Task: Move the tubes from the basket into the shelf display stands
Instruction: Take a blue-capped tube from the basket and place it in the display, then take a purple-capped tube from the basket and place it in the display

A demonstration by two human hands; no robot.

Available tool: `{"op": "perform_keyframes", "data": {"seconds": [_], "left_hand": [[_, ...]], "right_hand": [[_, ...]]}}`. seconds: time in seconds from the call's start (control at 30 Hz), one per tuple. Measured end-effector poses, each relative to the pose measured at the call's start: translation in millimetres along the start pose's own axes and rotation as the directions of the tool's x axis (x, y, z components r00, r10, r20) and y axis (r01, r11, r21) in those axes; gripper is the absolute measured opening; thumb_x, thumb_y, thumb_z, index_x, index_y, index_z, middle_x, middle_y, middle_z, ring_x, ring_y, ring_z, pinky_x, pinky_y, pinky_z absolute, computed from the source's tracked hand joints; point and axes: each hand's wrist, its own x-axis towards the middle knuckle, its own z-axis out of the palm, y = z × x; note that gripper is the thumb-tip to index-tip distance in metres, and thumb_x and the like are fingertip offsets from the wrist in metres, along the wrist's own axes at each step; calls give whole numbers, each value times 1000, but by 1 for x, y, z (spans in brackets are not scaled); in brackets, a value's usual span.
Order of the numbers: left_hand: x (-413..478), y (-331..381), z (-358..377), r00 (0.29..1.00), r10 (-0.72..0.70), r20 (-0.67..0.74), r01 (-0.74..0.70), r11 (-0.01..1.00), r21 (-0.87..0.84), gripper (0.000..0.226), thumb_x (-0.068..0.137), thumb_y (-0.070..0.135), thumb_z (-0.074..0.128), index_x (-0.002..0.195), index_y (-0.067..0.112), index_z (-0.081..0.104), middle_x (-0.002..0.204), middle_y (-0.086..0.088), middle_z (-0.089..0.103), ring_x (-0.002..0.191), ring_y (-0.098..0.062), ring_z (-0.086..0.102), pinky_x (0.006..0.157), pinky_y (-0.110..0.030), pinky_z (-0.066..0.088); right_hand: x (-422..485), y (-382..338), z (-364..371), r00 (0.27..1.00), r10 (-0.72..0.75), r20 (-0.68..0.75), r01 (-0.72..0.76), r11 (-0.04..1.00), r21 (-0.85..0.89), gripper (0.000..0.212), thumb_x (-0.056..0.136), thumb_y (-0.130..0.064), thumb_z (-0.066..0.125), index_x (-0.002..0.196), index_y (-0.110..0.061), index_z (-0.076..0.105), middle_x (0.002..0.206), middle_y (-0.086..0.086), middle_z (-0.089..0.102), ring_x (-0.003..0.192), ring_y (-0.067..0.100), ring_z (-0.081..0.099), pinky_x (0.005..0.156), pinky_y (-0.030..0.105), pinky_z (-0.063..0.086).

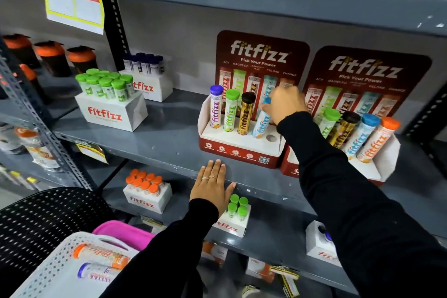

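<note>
My right hand (pixel 285 103) grips the top of a blue-capped tube (pixel 261 124) that stands in the fourth hole of the left red display stand (pixel 238 150). Purple, green and black-capped tubes fill the holes to its left, and the fifth hole (pixel 271 138) is bare. The right display stand (pixel 377 167) holds green, black, blue and orange-capped tubes; my arm hides its left end. My left hand (pixel 212 186) lies flat, fingers apart, on the shelf's front edge. The white basket (pixel 58 261) at lower left holds an orange-capped tube (pixel 101 255) and a purple-capped tube (pixel 99 271).
White boxes of green-capped tubes (pixel 108 94) and dark-capped tubes (pixel 147 75) sit further left on the same shelf. Below are boxes with orange caps (pixel 146 191) and green caps (pixel 235 215). A pink basket (pixel 121 232) and a black mesh chair back (pixel 43 220) are beside the white basket.
</note>
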Motion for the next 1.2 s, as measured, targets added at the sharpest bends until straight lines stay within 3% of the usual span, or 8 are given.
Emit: {"op": "perform_keyframes", "data": {"seconds": [0.13, 0.3, 0.53, 0.63, 0.7, 0.87, 1.0, 1.2], "left_hand": [[0, -1, 1, 1000, 0, 8, 0, 1000, 4, 67, 92, 54, 11, 143, 12, 8, 155, -6, 11, 142, -21, 2, 110, -33, -10], [2, -2, 3, 1000, 4, -2, -4, 1000, 4, 66, 92, 55, 12, 143, 13, 9, 155, -5, 12, 142, -20, 4, 111, -33, -9], [-12, -12, -5, 994, -1, -111, -17, 987, -161, 54, 94, 37, 40, 138, 7, 31, 149, -12, 31, 139, -30, 19, 115, -42, 7], [-47, -31, 2, 972, -163, -166, 123, 965, -232, 53, 88, 34, 48, 130, 2, 43, 140, -17, 44, 130, -41, 36, 105, -57, 29], [-83, -54, 12, 938, -339, -78, 303, 907, -293, 55, 88, 33, 46, 133, 1, 38, 143, -19, 38, 133, -39, 30, 109, -53, 26], [-212, -123, 44, 608, -766, 209, 793, 572, -209, 71, 89, 51, 15, 138, 1, 25, 151, -18, 23, 140, -31, 13, 114, -43, 14], [-300, -134, 63, 509, -768, 390, 857, 495, -145, 54, 94, 45, 33, 136, 10, 33, 148, -14, 33, 137, -27, 24, 112, -38, 22], [-343, -118, 65, 448, -672, 590, 876, 461, -139, 46, 86, 61, 28, 125, 39, 38, 128, -4, 59, 111, -27, 56, 87, -37, 46]], "right_hand": [[7, 1, 7, 993, 13, 118, -27, 993, 113, 40, 90, -29, 62, 118, -1, 62, 118, 22, 60, 103, 36, 61, 91, 41, 53], [15, 6, 1, 976, -14, 215, -10, 994, 109, 30, 89, -14, 61, 117, -6, 63, 118, 21, 61, 106, 35, 59, 91, 39, 51], [-14, -40, 15, 958, -248, -145, 266, 956, 120, 44, 82, -2, 49, 125, -7, 58, 127, 15, 59, 124, 34, 43, 107, 37, 34], [-42, -91, 43, 877, -453, -163, 481, 839, 255, 36, 80, -1, 53, 113, -1, 67, 117, 17, 66, 120, 32, 51, 106, 30, 31], [-68, -122, 68, 826, -561, -63, 544, 761, 354, 34, 81, 0, 54, 111, 0, 68, 117, 17, 68, 124, 30, 50, 107, 27, 29], [-138, -197, 137, 557, -808, 195, 701, 582, 412, 21, 82, -6, 59, 97, -3, 74, 107, 15, 72, 112, 26, 58, 96, 28, 36], [-200, -244, 193, 345, -804, 485, 713, 561, 422, 28, 90, -13, 47, 108, -6, 68, 114, 15, 67, 109, 31, 59, 92, 36, 47], [-256, -286, 248, 268, -778, 568, 746, 541, 389, 34, 88, -3, 46, 119, -7, 59, 116, 18, 64, 105, 36, 62, 83, 41, 53]]}}
